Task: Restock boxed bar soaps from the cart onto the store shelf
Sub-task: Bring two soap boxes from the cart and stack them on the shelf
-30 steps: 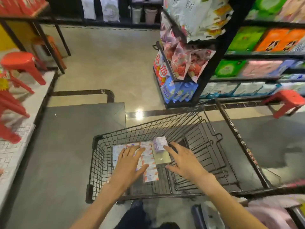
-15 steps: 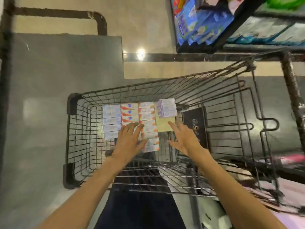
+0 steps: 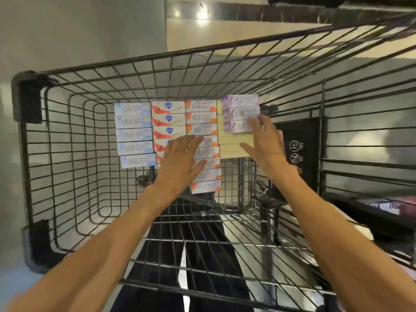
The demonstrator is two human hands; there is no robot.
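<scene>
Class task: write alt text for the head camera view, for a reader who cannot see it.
Two open hands, left hand and right hand, reach over columns of boxed soaps lying in a black wire cart. Purple boxes sit rightmost.

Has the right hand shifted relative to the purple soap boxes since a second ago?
Yes. The right hand has moved forward along the cart, and its fingertips now reach the nearest of the purple boxes.
</scene>
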